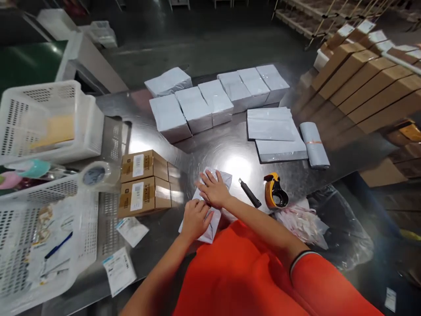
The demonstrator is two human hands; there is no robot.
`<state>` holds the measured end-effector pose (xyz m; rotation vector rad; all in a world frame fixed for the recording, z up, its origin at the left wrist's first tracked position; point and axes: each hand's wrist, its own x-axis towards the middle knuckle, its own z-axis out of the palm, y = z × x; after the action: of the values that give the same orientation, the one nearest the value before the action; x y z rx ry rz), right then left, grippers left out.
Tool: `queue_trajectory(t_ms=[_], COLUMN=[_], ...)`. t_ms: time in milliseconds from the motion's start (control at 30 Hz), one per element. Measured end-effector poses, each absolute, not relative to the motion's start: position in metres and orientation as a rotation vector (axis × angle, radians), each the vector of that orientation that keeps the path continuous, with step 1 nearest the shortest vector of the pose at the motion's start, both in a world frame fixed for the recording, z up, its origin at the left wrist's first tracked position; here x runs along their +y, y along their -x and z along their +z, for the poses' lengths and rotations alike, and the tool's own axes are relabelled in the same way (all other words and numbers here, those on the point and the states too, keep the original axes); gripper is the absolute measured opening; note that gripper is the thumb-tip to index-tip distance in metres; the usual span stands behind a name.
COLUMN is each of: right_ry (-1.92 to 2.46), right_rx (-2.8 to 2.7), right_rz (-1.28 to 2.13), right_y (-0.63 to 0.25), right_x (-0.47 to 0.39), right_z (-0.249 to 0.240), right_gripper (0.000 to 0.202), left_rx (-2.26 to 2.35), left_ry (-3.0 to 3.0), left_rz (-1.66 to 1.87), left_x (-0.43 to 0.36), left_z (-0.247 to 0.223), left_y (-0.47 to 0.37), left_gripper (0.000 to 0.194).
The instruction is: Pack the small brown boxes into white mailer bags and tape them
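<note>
A white plastic-wrapped package (210,232) lies on the metal table right in front of my body. My right hand (214,189) rests flat on its upper part, fingers spread. Just below, my left hand (195,218) has its fingers bent together and grips the wrap; its fingertips are partly hidden. To the right of the package lies a black utility knife (250,194), and beyond it an orange and black tape dispenser (275,192). Two brown cartons (144,195) with white labels stand to the left.
Several white-wrapped boxes (184,109) line the far side. Flat white mailers (272,125) and a banded roll (314,145) lie right. White baskets (88,210), a tape roll (94,175) and printed labels (120,270) are left. Brown cartons (368,83) stand far right; a plastic bag (345,228) hangs nearby.
</note>
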<state>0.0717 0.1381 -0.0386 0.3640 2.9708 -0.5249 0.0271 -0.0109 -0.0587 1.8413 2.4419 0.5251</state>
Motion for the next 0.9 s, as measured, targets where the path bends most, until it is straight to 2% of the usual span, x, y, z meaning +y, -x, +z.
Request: queue_trajectory(t_ms=[233,333,600,900], right_ry=[-0.276,-0.243,-0.255,-0.274], right_rx=[3.048,3.060,3.063,3.058], right_rz=[-0.507,-0.535,-0.594,-0.459], right_y=[-0.075,-0.074,-0.070,-0.064], right_x=[0.142,0.139,0.128,0.125], right_z=[-0.052,-0.053,-0.055,-0.056], right_gripper=[0.046,0.046,0.045,0.046], left_rx=[1.949,1.840,1.876,2.044], left_ry=[-1.897,-1.901,-2.055,-2.022], left_rz=[0.519,0.470,0.401,0.288], left_x=[-0.030,-0.050,-0.101,-0.131], left_z=[-0.031,-0.023,-0.027,-0.051], left_y=[-0.011,-0.008,-0.011,-0.025], left_gripper=[0.040,0.041,0.033,0.032])
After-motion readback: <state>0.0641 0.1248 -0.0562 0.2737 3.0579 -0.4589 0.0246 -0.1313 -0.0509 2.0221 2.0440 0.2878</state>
